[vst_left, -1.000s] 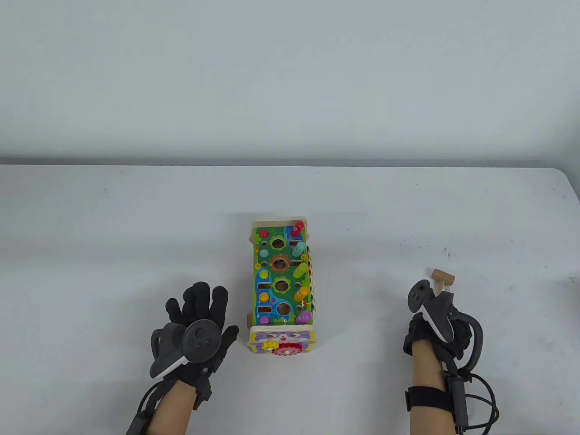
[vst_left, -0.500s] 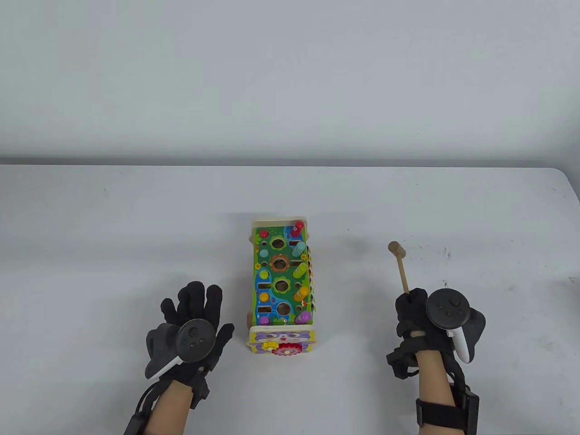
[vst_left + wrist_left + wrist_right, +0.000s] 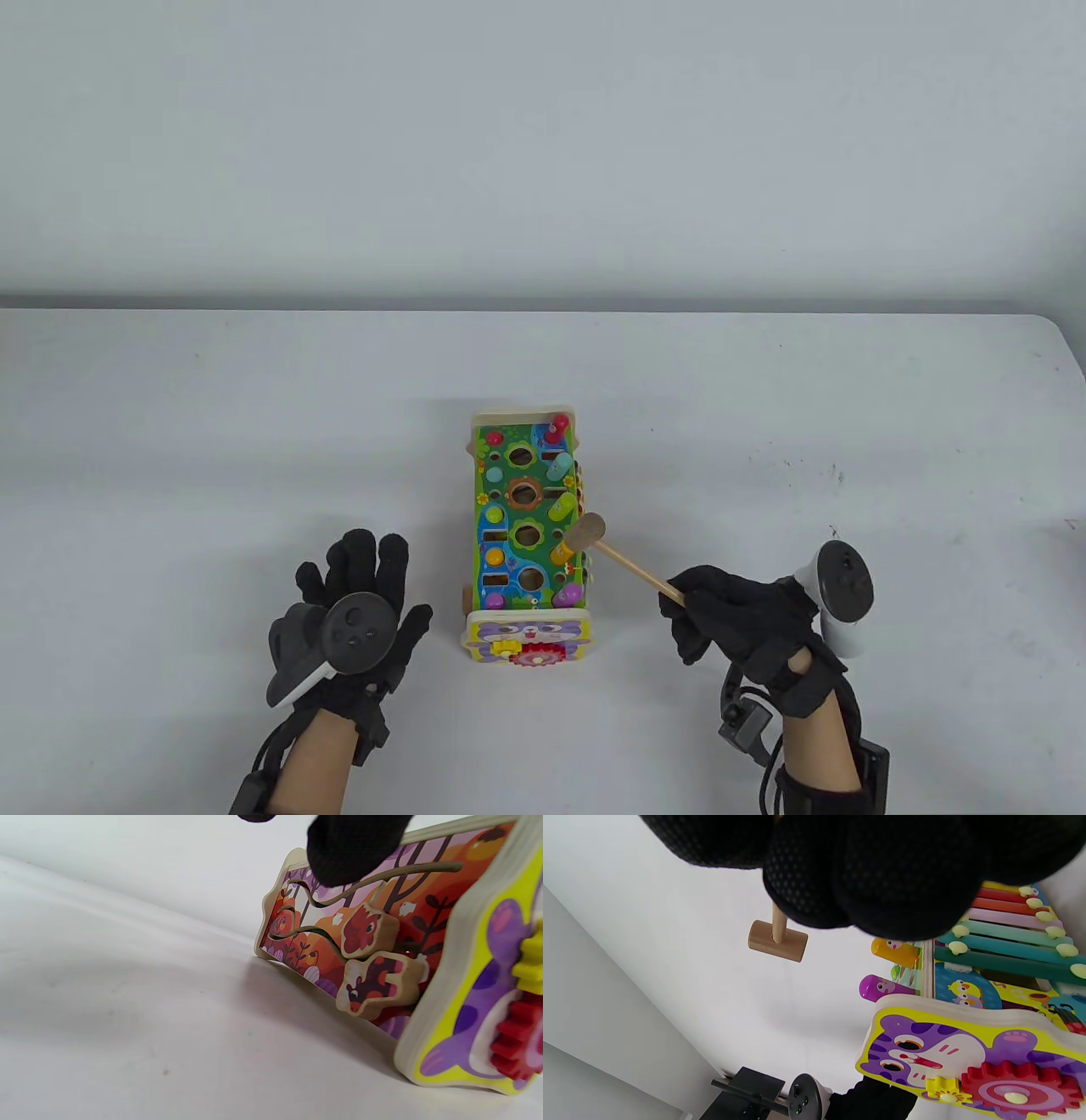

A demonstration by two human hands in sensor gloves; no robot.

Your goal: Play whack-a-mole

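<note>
The wooden toy box [image 3: 526,536] is sitting at the middle of the white table [image 3: 170,407], its green top showing round holes and coloured pegs [image 3: 564,508] poking up along the right side; a purple cat face with red and yellow gears is facing the near edge. The right hand [image 3: 747,620] is gripping the handle of a small wooden hammer [image 3: 615,556], whose head is hovering over the orange peg [image 3: 895,951]. The left hand [image 3: 356,611] is lying flat, fingers spread, just left of the box. In the right wrist view, gloved fingers are covering the hammer's handle. No writing is showing anywhere.
</note>
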